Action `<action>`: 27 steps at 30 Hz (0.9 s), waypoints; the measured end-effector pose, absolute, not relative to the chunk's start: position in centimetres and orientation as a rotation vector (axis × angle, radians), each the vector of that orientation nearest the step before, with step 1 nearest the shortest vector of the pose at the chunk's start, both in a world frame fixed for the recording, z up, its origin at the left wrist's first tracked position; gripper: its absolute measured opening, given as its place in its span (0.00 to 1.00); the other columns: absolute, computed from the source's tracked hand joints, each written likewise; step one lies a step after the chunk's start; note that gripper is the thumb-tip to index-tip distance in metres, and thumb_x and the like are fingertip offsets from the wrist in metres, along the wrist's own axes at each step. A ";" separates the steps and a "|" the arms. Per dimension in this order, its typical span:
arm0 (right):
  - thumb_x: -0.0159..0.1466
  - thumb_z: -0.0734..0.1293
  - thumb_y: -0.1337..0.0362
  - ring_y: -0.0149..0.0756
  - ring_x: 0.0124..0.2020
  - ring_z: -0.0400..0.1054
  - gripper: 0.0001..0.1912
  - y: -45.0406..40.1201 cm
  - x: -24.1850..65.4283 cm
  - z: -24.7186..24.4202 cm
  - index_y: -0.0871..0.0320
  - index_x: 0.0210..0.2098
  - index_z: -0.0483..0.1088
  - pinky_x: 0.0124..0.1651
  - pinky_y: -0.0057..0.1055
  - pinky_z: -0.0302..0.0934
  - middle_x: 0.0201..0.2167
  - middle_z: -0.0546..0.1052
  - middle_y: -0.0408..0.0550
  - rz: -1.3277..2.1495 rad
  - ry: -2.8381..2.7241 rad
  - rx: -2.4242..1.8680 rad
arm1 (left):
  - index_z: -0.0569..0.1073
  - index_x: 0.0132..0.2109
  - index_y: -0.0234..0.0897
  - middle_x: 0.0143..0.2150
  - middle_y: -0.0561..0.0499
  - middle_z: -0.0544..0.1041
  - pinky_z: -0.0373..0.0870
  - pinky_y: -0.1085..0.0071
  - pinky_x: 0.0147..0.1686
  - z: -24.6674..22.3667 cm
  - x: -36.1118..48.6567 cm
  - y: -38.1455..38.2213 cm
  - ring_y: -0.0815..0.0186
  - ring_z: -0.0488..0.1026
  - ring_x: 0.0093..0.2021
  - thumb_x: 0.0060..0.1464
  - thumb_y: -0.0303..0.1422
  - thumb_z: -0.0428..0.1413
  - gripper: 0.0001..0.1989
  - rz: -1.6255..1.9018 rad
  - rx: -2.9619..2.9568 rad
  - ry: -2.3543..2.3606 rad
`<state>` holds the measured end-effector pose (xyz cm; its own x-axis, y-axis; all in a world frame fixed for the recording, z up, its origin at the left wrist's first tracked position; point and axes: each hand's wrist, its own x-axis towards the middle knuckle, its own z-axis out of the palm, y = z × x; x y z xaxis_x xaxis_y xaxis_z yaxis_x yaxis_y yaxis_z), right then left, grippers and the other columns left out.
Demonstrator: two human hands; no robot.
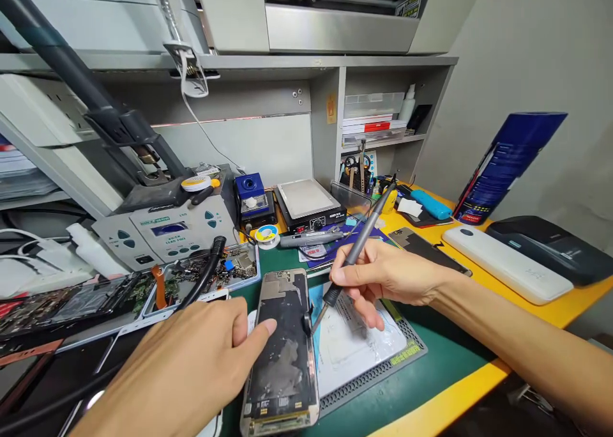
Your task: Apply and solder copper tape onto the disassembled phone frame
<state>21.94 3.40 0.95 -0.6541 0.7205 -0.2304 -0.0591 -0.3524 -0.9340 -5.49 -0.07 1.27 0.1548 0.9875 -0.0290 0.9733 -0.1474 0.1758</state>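
A phone screen panel (276, 367) lies back side up, its dark backing scuffed and worn grey in patches. My left hand (220, 341) steadies it along the left edge, thumb across the backing and the other fingers curled, partly hidden. Pinched like a pen in my right hand (366, 274) is a grey soldering iron (364, 237). Its thin tip reaches down to the panel's right edge, close to a small dark strip (308, 322) sticking up there; whether they touch I cannot tell. Under the right hand is a white, plastic-wrapped packet (357, 341) on a grey mat (378, 374).
A rework station (165, 229) stands at the left, its black hose (204, 277) running beside my left arm. Trays of circuit boards (234, 264) lie left of the panel. Behind are a solder spool (267, 235) and a hot plate (309, 200). A white power bank (507, 264) sits right.
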 end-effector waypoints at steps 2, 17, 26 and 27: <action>0.64 0.68 0.57 0.33 0.11 0.69 0.18 3.2 21.5 0.7 0.62 0.23 0.65 0.13 0.23 0.63 0.13 0.75 0.47 2.029 -1.359 -0.917 | 0.75 0.34 0.48 0.35 0.52 0.80 0.68 0.67 0.30 0.8 -6.8 -0.4 0.59 0.76 0.33 0.45 0.59 0.54 0.22 0.249 2.417 1.827; 0.57 0.70 0.68 0.30 0.11 0.66 0.05 2.4 20.7 0.8 0.62 0.32 0.72 0.14 0.21 0.61 0.12 0.72 0.41 1.883 -1.368 -1.000 | 0.64 0.63 0.50 0.67 0.50 0.64 0.66 0.57 0.60 -3.0 -7.0 0.5 0.49 0.63 0.64 0.48 0.48 0.60 0.35 0.637 3.027 0.920; 0.55 0.68 0.71 0.31 0.12 0.68 0.06 2.2 20.8 0.7 0.63 0.34 0.73 0.16 0.23 0.64 0.13 0.76 0.45 1.843 -1.410 -1.085 | 0.59 0.66 0.49 0.68 0.51 0.61 0.63 0.54 0.62 -4.0 -8.1 0.4 0.48 0.61 0.66 0.52 0.48 0.57 0.37 0.585 3.125 0.941; 0.55 0.68 0.72 0.31 0.12 0.68 0.05 2.2 20.9 0.7 0.63 0.33 0.73 0.15 0.23 0.64 0.13 0.76 0.45 1.835 -1.411 -1.095 | 0.59 0.67 0.49 0.68 0.51 0.61 0.63 0.54 0.62 -4.0 -8.2 0.4 0.48 0.61 0.66 0.52 0.48 0.57 0.37 0.583 3.141 0.934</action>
<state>20.85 2.19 0.68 -0.4998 0.8262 -0.2601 0.0391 -0.2785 -0.9597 -8.16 0.42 -4.03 0.7829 0.4926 0.3799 0.5577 -0.8264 -0.0778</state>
